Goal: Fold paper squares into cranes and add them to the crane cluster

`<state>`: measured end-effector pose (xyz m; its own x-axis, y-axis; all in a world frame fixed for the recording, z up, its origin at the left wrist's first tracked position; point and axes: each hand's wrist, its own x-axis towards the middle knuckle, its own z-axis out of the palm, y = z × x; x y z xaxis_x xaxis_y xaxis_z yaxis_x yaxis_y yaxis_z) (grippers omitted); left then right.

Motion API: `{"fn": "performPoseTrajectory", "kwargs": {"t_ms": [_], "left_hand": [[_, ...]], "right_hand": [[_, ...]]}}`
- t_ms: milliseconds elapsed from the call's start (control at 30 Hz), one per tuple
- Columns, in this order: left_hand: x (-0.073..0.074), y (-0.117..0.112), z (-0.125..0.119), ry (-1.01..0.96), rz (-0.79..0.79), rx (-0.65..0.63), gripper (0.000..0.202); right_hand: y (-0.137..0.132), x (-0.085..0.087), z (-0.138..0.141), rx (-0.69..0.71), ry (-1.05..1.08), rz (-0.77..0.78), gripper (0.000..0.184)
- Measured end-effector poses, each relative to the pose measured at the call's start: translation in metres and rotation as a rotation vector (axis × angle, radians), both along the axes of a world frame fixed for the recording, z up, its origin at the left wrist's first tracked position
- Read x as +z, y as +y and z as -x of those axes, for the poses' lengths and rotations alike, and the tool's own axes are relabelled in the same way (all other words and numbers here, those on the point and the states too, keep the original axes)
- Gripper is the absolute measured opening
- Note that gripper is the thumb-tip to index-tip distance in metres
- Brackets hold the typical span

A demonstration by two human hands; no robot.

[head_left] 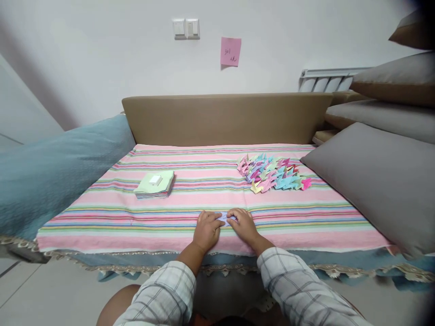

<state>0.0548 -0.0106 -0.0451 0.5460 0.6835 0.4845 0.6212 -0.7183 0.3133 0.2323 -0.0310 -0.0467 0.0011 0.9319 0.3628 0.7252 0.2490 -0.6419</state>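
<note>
My left hand (207,230) and my right hand (244,224) rest side by side on the striped pink cloth (190,199) near its front edge. Both sets of fingers are curled and pressed onto a small pale lilac piece of paper (224,218) that shows between them. A stack of square coloured paper sheets (155,184), pale green on top with a small white piece on it, lies to the left, farther back. A heap of several folded paper cranes (272,173) in pink, blue, yellow and green lies to the right, farther back.
A teal blanket (50,172) is bunched at the left. Grey cushions (377,181) lean at the right. A tan headboard (224,117) runs along the back under a white wall with a pink sticky note (230,51) and switches (186,28).
</note>
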Motion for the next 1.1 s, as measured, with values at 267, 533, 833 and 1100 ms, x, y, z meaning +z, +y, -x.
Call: {"fn": "performPoseTrajectory", "kwargs": {"t_ms": [267, 533, 833, 1100], "left_hand": [[-0.001, 0.001, 0.001, 0.006, -0.001, -0.003, 0.029], [-0.003, 0.003, 0.002, -0.010, 0.023, -0.014, 0.031], [-0.006, 0.002, 0.004, -0.056, -0.087, -0.026, 0.033], [-0.005, 0.004, 0.005, -0.095, -0.109, -0.020, 0.033]], "right_hand": [[0.001, -0.004, -0.004, 0.031, 0.025, 0.006, 0.019], [-0.001, 0.005, -0.001, 0.000, -0.006, 0.033, 0.022], [0.004, 0.012, 0.019, -0.129, -0.223, 0.057, 0.019], [0.009, 0.014, 0.025, -0.172, -0.200, 0.094, 0.008]]}}
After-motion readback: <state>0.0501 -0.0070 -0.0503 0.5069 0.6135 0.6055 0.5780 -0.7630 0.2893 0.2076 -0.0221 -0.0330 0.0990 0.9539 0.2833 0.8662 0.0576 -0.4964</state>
